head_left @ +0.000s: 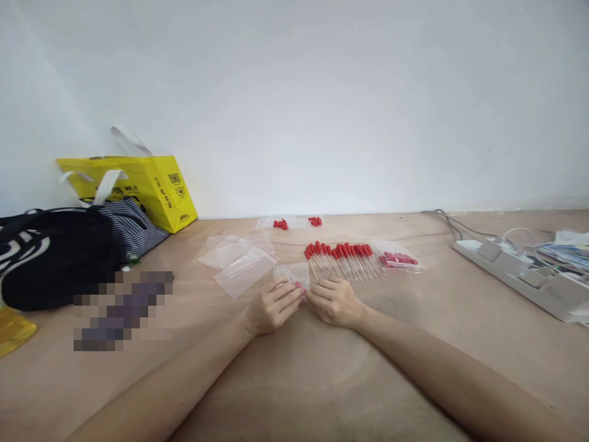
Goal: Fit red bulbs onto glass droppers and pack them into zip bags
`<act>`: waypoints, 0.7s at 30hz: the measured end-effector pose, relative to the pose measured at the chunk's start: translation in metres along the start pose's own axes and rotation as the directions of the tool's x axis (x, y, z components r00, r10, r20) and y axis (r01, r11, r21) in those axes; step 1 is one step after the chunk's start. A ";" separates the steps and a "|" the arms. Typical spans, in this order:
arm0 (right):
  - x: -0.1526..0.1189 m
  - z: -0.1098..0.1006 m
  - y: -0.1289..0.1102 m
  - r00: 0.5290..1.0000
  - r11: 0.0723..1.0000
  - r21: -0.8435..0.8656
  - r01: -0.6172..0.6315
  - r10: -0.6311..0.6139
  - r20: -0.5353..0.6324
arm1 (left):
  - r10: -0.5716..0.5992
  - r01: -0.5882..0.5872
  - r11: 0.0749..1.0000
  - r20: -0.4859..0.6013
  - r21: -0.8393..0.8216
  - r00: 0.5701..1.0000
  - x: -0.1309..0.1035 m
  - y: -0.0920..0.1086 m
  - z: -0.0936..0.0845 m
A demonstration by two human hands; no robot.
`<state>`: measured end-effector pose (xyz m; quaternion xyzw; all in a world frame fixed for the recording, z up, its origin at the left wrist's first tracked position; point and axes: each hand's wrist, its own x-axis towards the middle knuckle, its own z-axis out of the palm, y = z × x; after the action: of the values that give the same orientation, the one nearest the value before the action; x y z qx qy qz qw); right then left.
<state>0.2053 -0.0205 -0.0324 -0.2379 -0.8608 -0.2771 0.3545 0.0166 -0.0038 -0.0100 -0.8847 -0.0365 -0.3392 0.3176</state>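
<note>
Near the middle of the table a clear plastic bag [294, 272] with red-tipped droppers inside lies between my hands. My left hand [275, 305] is closed on the bag's near left edge. On the near right edge, my right hand [335, 302] has its fingers pressed together on the same bag. Just beyond my right hand lies a row of clear droppers with red bulbs [352, 250]. To its right is a filled bag of droppers [399, 260]. Flat clear bags [246, 270] overlap to the left of my left hand.
More bagged red-bulb droppers [294, 223] lie by the wall. A yellow bag [170, 190], a striped bag [133, 230] and a black bag [59, 258] stand at the left. A white power strip [497, 261] with plugs and cables is at the right.
</note>
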 end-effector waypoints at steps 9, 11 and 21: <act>-0.004 -0.006 0.004 0.996 0.995 0.052 -0.085 0.085 0.009 | -0.038 0.038 0.999 -0.002 -0.020 0.999 -0.022 -0.016 -0.013; -0.004 -0.006 0.006 0.995 0.994 0.042 -0.099 0.099 0.001 | -0.061 0.061 0.998 0.016 -0.027 0.998 -0.029 -0.019 -0.014; -0.003 0.000 0.005 0.999 0.996 -0.085 -0.019 0.017 -0.028 | -0.135 0.138 0.989 0.070 -0.049 0.988 -0.031 -0.018 -0.010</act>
<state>0.2107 -0.0171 -0.0333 -0.2568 -0.8410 -0.3139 0.3582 -0.0184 0.0089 -0.0141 -0.8993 -0.0984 -0.3312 0.2682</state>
